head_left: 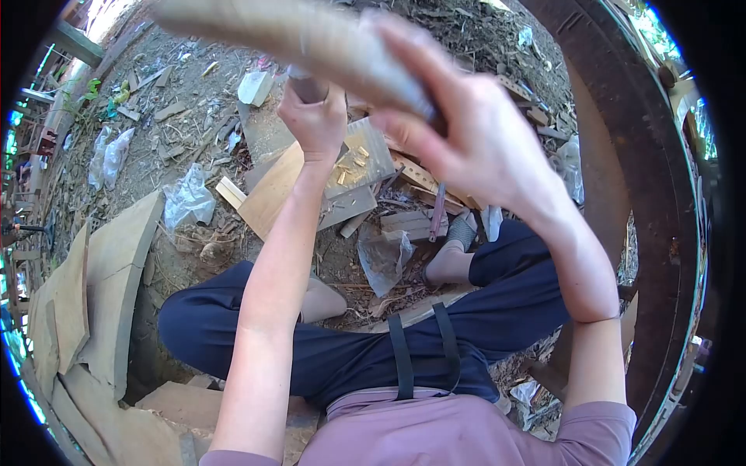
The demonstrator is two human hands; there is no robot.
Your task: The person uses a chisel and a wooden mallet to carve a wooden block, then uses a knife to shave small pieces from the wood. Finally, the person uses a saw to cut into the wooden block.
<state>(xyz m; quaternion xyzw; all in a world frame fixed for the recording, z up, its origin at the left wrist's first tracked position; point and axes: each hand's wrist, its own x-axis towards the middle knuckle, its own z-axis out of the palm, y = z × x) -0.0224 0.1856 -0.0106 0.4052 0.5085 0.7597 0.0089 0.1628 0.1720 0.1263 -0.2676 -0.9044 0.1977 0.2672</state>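
Note:
My right hand [474, 132] is raised at the upper right of centre, its fingers wrapped round a long wooden piece [311, 46] that stretches toward the upper left and is blurred by motion. Lower and to the left, my left hand [315, 124] is closed round a short upright handle [308, 87], whose far end is hidden behind the wooden piece. Beneath my left hand lie a flat board [272, 194] and a wooden block [377, 159] with several small yellowish wood pieces [359, 158] on top.
Curved planks [116, 279] lean at the left. Clear plastic bags [189, 198] and wood scraps lie on the dirt ground. A white block [255, 88] sits beyond the board. A dark curved beam [653, 155] runs down the right side. Plastic film [385, 260] lies between my feet.

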